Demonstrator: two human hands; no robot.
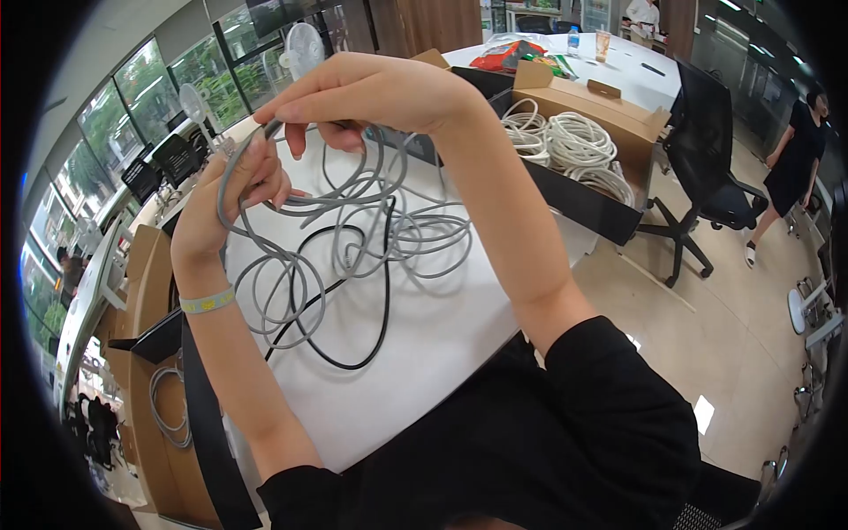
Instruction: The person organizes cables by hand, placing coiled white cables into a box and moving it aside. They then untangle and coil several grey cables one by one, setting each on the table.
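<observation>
A grey cable [305, 208] is held up in loose loops above the white table [442, 340]. My left hand [234, 181], with a band at the wrist, is closed around part of it at the left. From above, my right hand [367, 93] pinches the same cable between thumb and fingers, close to my left fingertips. More grey loops hang below both hands and spread over the tabletop. Among them lies a black cable [387, 309], curved in a wide loop. Where the grey cable ends is hidden in the tangle.
Coiled white cables [579, 141] fill an open box [565, 196] at the right. Another open box [146, 327] on the left holds a grey coil [154, 402]. A black office chair [707, 150] stands right, near a walking person [793, 150]. Farther back is a red bag [508, 58].
</observation>
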